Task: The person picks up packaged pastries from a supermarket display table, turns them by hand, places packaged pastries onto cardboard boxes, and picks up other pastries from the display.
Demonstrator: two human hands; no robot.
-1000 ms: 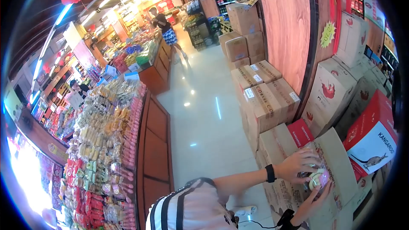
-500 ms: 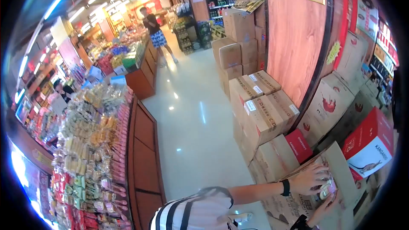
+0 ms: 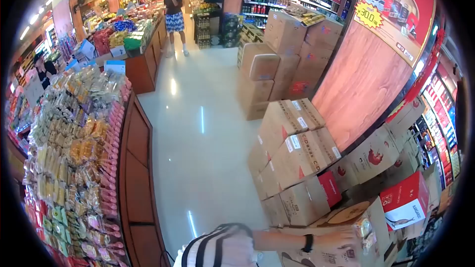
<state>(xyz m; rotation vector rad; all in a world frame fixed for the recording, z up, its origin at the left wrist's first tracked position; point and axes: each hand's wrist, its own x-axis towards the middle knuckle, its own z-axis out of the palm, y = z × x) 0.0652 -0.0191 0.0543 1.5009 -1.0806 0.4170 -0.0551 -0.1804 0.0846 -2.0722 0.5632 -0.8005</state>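
Note:
My left hand (image 3: 334,243), below a black wristband (image 3: 308,243), reaches across a cardboard box (image 3: 316,257) at the lower right. Its fingers are smeared and hard to make out, so whether they grip anything does not show. Just beyond the fingertips lie small shiny wrapped packets (image 3: 366,232), against the box's raised cardboard flap (image 3: 378,217). My right hand is outside the view.
Stacked cartons (image 3: 302,153) and a red-and-white kangaroo box (image 3: 404,202) stand near the box. A candy display (image 3: 74,153) lines the left of a shiny aisle (image 3: 198,143). A person (image 3: 174,12) stands at the far end.
The view has swung, shifting the shelves and cartons. My right hand, earlier beside the left one at the packets, has left the view. My left fingers now lie left of the packets.

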